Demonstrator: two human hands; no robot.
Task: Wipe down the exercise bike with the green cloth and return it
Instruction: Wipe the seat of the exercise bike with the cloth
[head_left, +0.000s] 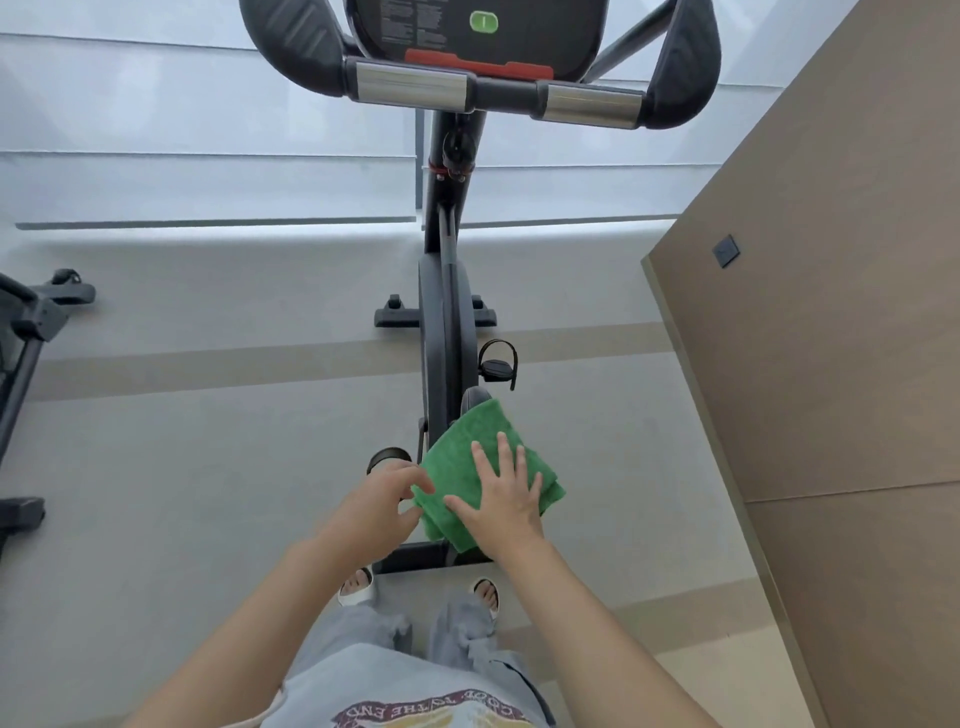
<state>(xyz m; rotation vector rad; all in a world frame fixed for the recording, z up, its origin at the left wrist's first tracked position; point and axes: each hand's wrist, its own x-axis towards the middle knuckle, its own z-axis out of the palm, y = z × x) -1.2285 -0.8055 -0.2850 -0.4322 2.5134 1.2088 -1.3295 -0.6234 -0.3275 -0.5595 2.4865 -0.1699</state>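
Observation:
A black exercise bike (447, 322) stands in front of me, its handlebars (493, 93) and console at the top of the head view. A folded green cloth (467, 457) lies over the bike's seat, which it hides almost fully. My right hand (501, 499) rests flat on the cloth with fingers spread. My left hand (387, 501) touches the cloth's left edge, its fingertips pinching the fabric. My feet in white sandals stand behind the bike's rear base.
A brown wall panel (831, 364) with a dark switch runs close along the right. Part of another black machine (26, 332) stands at the left edge. Grey floor with a beige stripe lies to the left of the bike.

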